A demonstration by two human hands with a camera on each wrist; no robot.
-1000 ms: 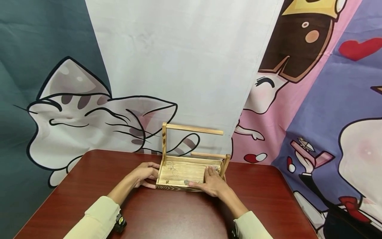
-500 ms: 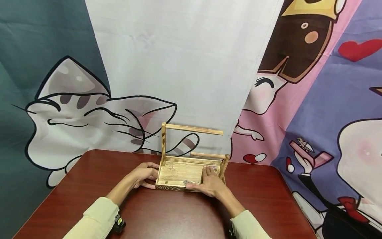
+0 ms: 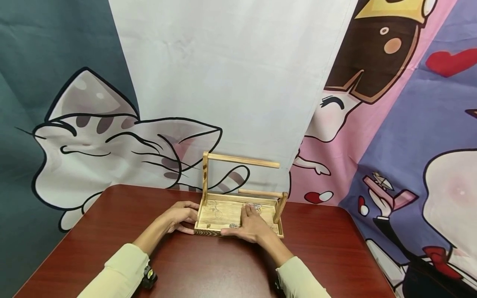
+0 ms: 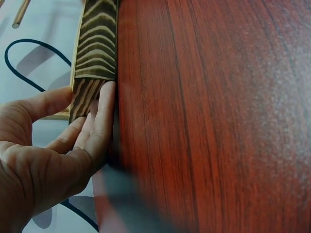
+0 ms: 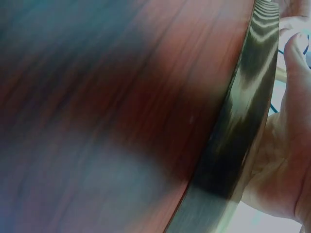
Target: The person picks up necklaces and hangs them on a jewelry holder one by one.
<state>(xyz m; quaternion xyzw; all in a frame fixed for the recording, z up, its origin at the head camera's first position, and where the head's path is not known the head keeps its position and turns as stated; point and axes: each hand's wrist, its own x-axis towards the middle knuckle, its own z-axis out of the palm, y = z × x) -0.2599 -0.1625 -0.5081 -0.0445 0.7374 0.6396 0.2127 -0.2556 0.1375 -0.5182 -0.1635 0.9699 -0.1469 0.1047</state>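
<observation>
A shallow wooden jewelry-stand-like tray (image 3: pixel 229 210) with an upright post and two horizontal bars stands on the table. My left hand (image 3: pixel 182 216) holds its left end; in the left wrist view the thumb lies at the upper edge and the fingers (image 4: pixel 104 111) reach round the low corner. My right hand (image 3: pixel 253 225) rests over the tray's right half, fingers extended inside and thumb spread along the front rim. Small silvery pieces (image 3: pixel 234 226) lie by that thumb, and others (image 3: pixel 257 206) by the fingertips; their kind is too small to tell. The palm hides part of the tray floor.
The upper bar (image 3: pixel 242 160) juts right from the left post (image 3: pixel 205 178). A lower bar (image 3: pixel 261 193) meets the right post (image 3: pixel 280 207). Thin dark lines (image 3: pixel 214 209) mark the tray floor at left. Behind the red-brown table (image 3: pixel 223 269) hangs a printed cloth (image 3: pixel 231 82).
My right hand has slid left along the tray, uncovering its right end. The left hand has stayed at the left end, and the tray has hardly moved.
</observation>
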